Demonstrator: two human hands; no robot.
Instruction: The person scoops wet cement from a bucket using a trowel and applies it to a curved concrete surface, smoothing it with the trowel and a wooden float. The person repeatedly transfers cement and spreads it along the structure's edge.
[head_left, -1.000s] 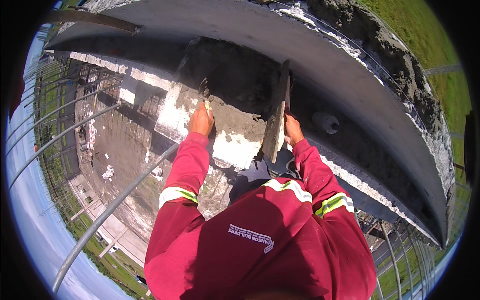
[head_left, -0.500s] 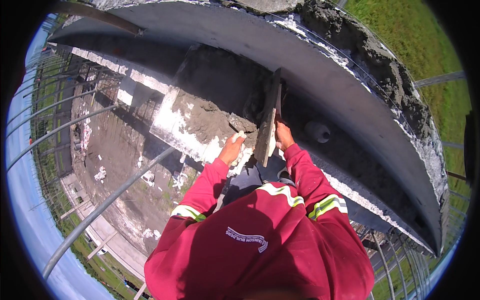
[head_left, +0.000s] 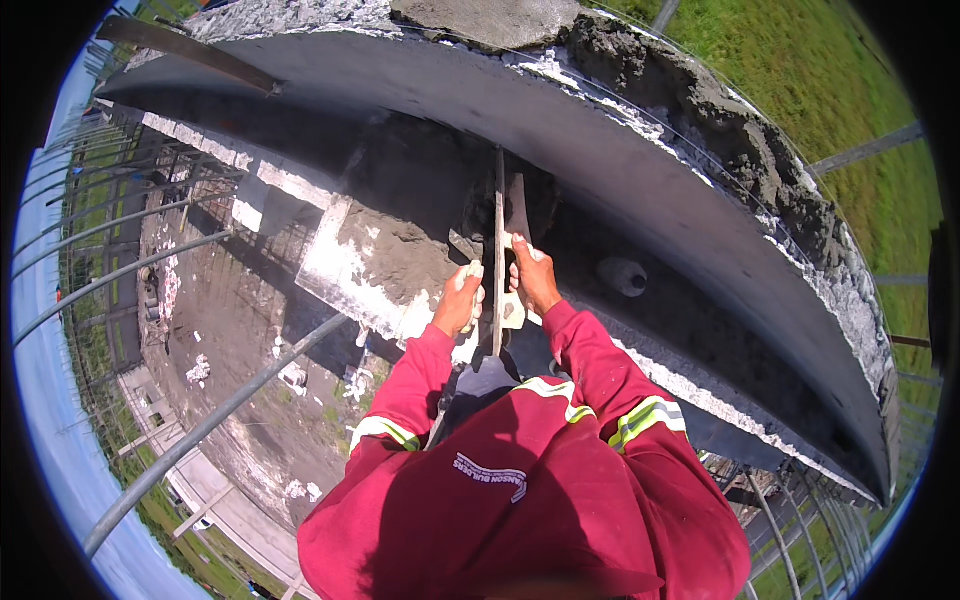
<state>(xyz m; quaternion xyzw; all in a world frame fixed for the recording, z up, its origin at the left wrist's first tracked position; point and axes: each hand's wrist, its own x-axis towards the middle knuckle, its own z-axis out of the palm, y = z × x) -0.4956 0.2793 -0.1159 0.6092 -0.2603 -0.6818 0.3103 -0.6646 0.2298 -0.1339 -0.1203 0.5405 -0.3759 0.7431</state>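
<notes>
left hand (head_left: pixel 462 300) and right hand (head_left: pixel 532 280) gripping upright plastering board (head_left: pixel 498 250), wet concrete wall (head_left: pixel 400 230)

A long, thin board (head_left: pixel 498 250) stands on edge between the two hands — seen almost edge-on, it shows as a narrow pale strip running straight up and away from the chest toward the dark underside of the curved concrete. Its upper end lies in shadow against the rough grey mortar; its lower end disappears near the red jacket. Grey cement crusts its surface. Just right of it a flat metal blade (head_left: pixel 518 205), dull grey and smeared, points upward beside the board's top — whether the two touch cannot be told from here.
</notes>
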